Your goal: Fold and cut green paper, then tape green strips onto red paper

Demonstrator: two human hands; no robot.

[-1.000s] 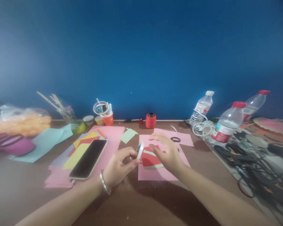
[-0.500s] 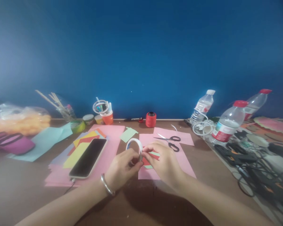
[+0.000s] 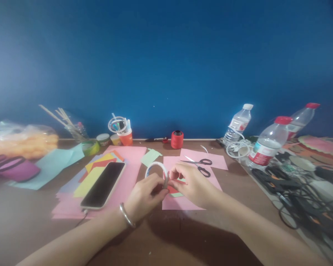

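My left hand (image 3: 150, 192), with a silver bangle at the wrist, is closed around the lower part of a white roll of tape (image 3: 158, 165). The roll stands on edge above the table. At the roll's right rim, my right hand (image 3: 190, 183) pinches with thumb and fingertips; whether a tape end is between them is too small to see. Beneath the hands lies a pink sheet (image 3: 183, 204) with red paper (image 3: 172, 189) and green strips (image 3: 177, 194), partly hidden by my right hand. Open scissors (image 3: 202, 166) with dark handles rest just beyond that hand.
A phone (image 3: 103, 184) lies on coloured paper sheets at left. Along the wall stand a red thread spool (image 3: 177, 139) and an orange cup of pens (image 3: 125, 137). Plastic bottles (image 3: 269, 144) and tangled black cables (image 3: 308, 207) crowd the right side.
My right hand has shifted slightly, its fingers curling more beside the roll's rim. My left hand keeps its hold on the tape, which is tilted a little differently.
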